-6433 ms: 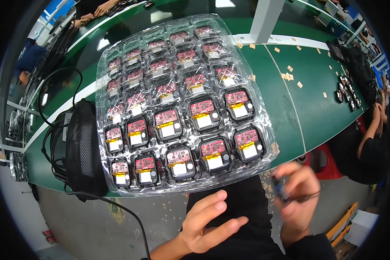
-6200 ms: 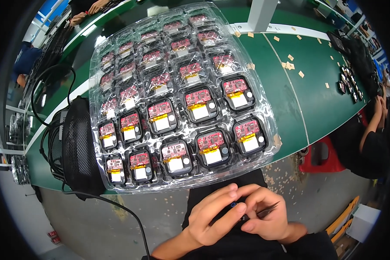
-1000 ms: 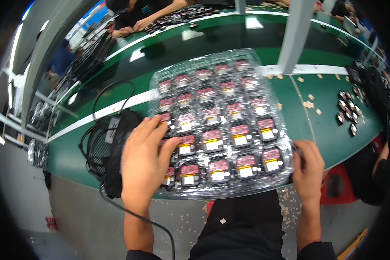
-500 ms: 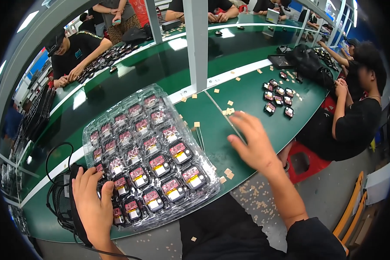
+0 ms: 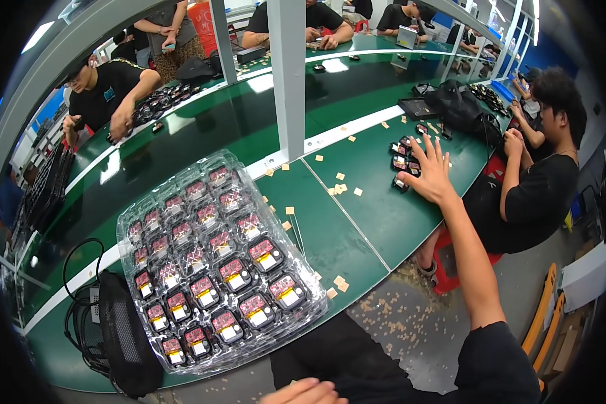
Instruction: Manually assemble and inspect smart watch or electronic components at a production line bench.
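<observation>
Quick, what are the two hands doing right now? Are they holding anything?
Left hand: low at the picture's edge, only partly seen; cannot tell.
Right hand: open, fingers spread, holding nothing, reaching over small black parts on the green table.

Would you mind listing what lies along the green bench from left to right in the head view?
Black mesh pouch with its cables → clear blister tray of small modules → scattered tan paper squares → loose black modules → right hand, fingers spread, reaching over them.
</observation>
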`<state>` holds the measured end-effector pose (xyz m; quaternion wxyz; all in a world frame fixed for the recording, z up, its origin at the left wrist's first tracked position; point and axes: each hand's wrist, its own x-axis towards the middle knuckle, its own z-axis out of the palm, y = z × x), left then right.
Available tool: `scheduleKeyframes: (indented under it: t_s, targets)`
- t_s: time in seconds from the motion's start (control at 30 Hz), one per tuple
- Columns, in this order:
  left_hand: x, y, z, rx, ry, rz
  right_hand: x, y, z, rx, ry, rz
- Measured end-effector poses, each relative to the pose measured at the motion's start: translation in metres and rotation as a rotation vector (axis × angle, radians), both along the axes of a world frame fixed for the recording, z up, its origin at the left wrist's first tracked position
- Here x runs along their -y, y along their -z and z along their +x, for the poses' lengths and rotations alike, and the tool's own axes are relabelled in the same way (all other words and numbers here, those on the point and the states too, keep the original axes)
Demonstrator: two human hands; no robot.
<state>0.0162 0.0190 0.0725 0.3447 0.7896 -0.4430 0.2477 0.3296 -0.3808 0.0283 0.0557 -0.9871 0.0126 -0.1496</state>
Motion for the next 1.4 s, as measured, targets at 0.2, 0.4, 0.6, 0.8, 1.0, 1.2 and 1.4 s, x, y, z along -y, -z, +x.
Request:
scheduleKeyframes:
  t_s: [0.2,0.4,0.6,0.8,1.0,1.2,1.4]
  targets:
    - [0.052,0.070,-0.029,-0.223,0.099,-0.105,0.017,-0.007,0.033,-0.199,-0.096,0.106]
    - [0.080,0.094,-0.043,-0.421,0.126,-0.200,0.016,-0.006,0.032,-0.181,-0.218,0.068]
    - [0.089,0.106,-0.032,-0.483,0.134,-0.231,0.009,-0.010,0.019,-0.130,-0.251,0.324]
    - [0.086,0.119,-0.026,-0.546,0.090,-0.252,-0.011,-0.010,-0.004,-0.022,-0.332,0.224]
    - [0.089,0.120,-0.026,-0.545,0.073,-0.265,-0.014,-0.005,-0.002,0.059,-0.264,0.147]
    - [0.090,0.125,-0.028,-0.568,0.068,-0.271,-0.013,0.004,0.002,0.196,-0.253,0.081]
    - [0.091,0.127,-0.030,-0.538,0.061,-0.275,-0.015,0.001,0.006,0.167,-0.210,0.133]
